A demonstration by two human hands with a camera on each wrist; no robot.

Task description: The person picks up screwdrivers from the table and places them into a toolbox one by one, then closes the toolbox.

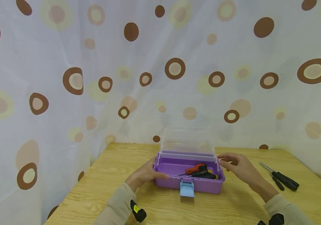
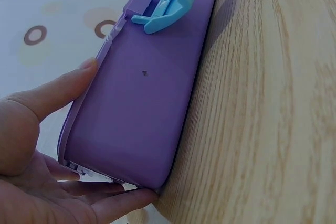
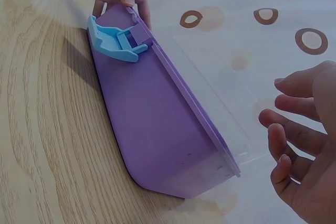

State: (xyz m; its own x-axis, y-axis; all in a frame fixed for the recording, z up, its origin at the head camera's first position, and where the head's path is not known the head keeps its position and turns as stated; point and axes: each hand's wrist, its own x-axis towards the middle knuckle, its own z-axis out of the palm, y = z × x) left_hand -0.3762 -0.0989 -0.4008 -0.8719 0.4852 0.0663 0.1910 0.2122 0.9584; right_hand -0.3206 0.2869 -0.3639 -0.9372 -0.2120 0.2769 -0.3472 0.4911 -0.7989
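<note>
A purple plastic toolbox (image 1: 202, 185) sits on the table with its clear lid (image 1: 188, 137) raised at the back. The pale blue latch (image 1: 187, 189) hangs loose at the front. Inside lie a red-and-black screwdriver (image 1: 196, 168) and black-handled screwdrivers (image 1: 205, 175). At the box's left end, my left hand (image 1: 146, 173) grips the corner, thumb over the front rim and fingers along the end wall. Beside the right end hovers my right hand (image 1: 240, 167), fingers loosely bent and holding nothing; the right wrist view shows this hand (image 3: 304, 135) apart from the box.
Black-handled screwdrivers (image 1: 286, 180) lie on the wooden table (image 1: 115, 193) to the right of my right hand. A dotted white curtain (image 1: 194, 47) hangs behind the table and along its sides.
</note>
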